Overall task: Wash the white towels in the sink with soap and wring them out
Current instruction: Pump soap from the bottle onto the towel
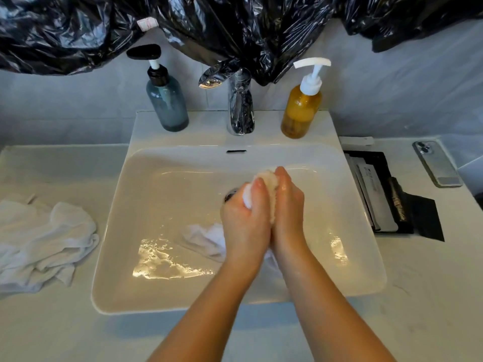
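Head view looks steeply down, close over the sink (146,178).

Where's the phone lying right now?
In the head view, the phone lies camera side up on the counter at the far right, just beyond the black tray that sits beside the sink.

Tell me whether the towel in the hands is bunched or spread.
Bunched: left hand and right hand squeeze the towel into a wad.
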### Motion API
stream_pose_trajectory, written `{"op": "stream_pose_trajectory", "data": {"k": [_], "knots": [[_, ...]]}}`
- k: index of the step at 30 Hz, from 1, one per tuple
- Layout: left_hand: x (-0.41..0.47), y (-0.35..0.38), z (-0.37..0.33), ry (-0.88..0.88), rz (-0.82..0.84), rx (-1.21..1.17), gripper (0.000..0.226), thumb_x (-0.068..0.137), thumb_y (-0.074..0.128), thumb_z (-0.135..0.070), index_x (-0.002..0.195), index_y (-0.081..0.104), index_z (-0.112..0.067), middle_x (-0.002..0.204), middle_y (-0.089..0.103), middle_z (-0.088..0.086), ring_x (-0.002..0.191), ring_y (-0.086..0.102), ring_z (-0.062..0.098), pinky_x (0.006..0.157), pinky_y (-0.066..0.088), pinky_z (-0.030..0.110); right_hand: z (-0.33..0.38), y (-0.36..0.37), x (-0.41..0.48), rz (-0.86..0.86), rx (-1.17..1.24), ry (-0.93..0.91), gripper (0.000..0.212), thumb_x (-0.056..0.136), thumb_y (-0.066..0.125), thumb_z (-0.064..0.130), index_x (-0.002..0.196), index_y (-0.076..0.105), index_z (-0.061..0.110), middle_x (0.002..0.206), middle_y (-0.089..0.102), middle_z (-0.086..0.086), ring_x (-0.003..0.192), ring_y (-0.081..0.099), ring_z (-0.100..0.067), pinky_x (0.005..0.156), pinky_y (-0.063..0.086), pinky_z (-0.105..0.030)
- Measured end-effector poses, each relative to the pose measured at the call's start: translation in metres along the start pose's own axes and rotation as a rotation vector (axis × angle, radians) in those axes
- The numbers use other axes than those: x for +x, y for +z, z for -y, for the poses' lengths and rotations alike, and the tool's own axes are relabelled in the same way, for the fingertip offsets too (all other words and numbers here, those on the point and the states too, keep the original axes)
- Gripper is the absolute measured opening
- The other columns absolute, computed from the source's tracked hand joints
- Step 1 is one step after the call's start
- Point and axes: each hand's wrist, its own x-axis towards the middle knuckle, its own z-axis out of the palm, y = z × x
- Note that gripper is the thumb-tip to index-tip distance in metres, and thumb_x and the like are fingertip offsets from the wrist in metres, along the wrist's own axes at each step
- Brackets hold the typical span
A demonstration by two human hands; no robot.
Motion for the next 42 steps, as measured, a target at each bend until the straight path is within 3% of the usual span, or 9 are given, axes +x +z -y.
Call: {"op": "stream_pose_trajectory", "data": {"k": [6, 10, 13, 17, 27, 31, 36, 39, 42], "knots": [[0.01, 0.002, 0.012, 0.005, 0.027, 0.117, 0.038, 0.09, 0.046, -0.028, 0.054, 0.045, -0.016, 0.046, 0.047, -0.009, 0.049, 0.044, 0.005, 0.052, 0.038, 0.028, -0.008, 0.007, 0.018, -0.038, -0.195, 0.009, 0.033, 0.081, 0.053, 0.022, 0.049, 0.058, 0.024, 0.06, 0.063, -0.001, 0.063, 0.059, -0.024, 0.07, 0.053, -0.042], [0.025, 0.001, 0.02, -0.015, -0.003, 0.165, 0.041, 0.093, 0.048, -0.023, 0.053, 0.041, -0.015, 0.046, 0.041, -0.005, 0.046, 0.035, 0.007, 0.052, 0.032, 0.03, -0.016, 0.005, 0.012, -0.059, -0.222, 0.01, 0.035, 0.096, 0.052, 0.019, 0.063, 0.062, 0.02, 0.063, 0.066, 0.003, 0.063, 0.064, -0.011, 0.063, 0.053, -0.029], [0.014, 0.003, 0.022, -0.001, 0.063, 0.132, 0.035, 0.086, 0.045, -0.027, 0.053, 0.037, -0.02, 0.044, 0.04, -0.01, 0.046, 0.036, 0.004, 0.051, 0.034, 0.026, -0.018, 0.001, 0.027, -0.096, -0.246, -0.049, 0.043, 0.096, 0.049, 0.017, 0.053, 0.051, 0.019, 0.056, 0.057, 0.003, 0.063, 0.055, -0.019, 0.07, 0.051, -0.044], [0.03, 0.0, 0.028, -0.066, 0.055, 0.143, 0.041, 0.093, 0.048, -0.023, 0.053, 0.041, -0.017, 0.042, 0.042, -0.009, 0.043, 0.036, 0.003, 0.051, 0.034, 0.027, -0.025, -0.002, 0.016, -0.023, -0.253, -0.134, 0.036, 0.085, 0.048, 0.03, 0.049, 0.053, 0.027, 0.049, 0.05, 0.013, 0.055, 0.047, -0.007, 0.057, 0.041, -0.026], [0.019, 0.0, 0.024, -0.057, 0.194, 0.093, 0.039, 0.093, 0.048, -0.026, 0.059, 0.047, -0.007, 0.055, 0.044, -0.002, 0.051, 0.041, 0.005, 0.051, 0.037, 0.022, -0.029, -0.016, 0.029, -0.034, -0.327, -0.132, 0.044, 0.099, 0.047, 0.02, 0.055, 0.046, 0.02, 0.051, 0.053, 0.009, 0.058, 0.05, -0.013, 0.065, 0.044, -0.034], [0.045, -0.024, 0.025, -0.075, 0.307, 0.348, 0.022, 0.094, 0.05, -0.015, 0.077, 0.06, -0.025, 0.066, 0.061, -0.003, 0.059, 0.053, 0.004, 0.058, 0.042, 0.016, -0.027, -0.025, 0.012, 0.163, -0.312, -0.157, 0.044, 0.103, 0.049, 0.026, 0.059, 0.05, 0.024, 0.056, 0.054, 0.014, 0.058, 0.05, -0.004, 0.06, 0.041, -0.021], [0.056, -0.049, -0.001, 0.023, 0.801, 0.443, 0.024, 0.088, 0.048, -0.035, 0.091, 0.069, -0.024, 0.085, 0.07, -0.007, 0.08, 0.064, 0.008, 0.076, 0.049, 0.025, -0.003, -0.035, 0.022, 0.28, -0.284, -0.141, 0.037, 0.101, 0.047, 0.049, 0.074, 0.048, 0.023, 0.063, 0.049, 0.012, 0.064, 0.05, -0.008, 0.064, 0.043, -0.027], [0.059, -0.053, -0.018, 0.037, 0.774, 0.355, 0.028, 0.088, 0.056, -0.04, 0.079, 0.065, -0.015, 0.071, 0.061, -0.008, 0.067, 0.055, 0.007, 0.066, 0.044, 0.026, 0.009, -0.044, 0.027, 0.432, -0.366, -0.157, 0.042, 0.082, 0.063, 0.066, 0.086, 0.053, 0.026, 0.071, 0.059, 0.013, 0.068, 0.057, -0.004, 0.065, 0.047, -0.028], [0.066, -0.073, -0.026, 0.035, 0.686, 0.262, 0.031, 0.083, 0.063, -0.039, 0.08, 0.059, -0.008, 0.072, 0.058, 0.001, 0.068, 0.054, 0.012, 0.063, 0.041, 0.025, 0.02, -0.069, 0.037, 0.639, -0.72, -0.117, 0.035, 0.071, 0.082, 0.049, 0.093, 0.06, 0.033, 0.085, 0.065, 0.007, 0.076, 0.06, -0.005, 0.068, 0.051, -0.029]]}}
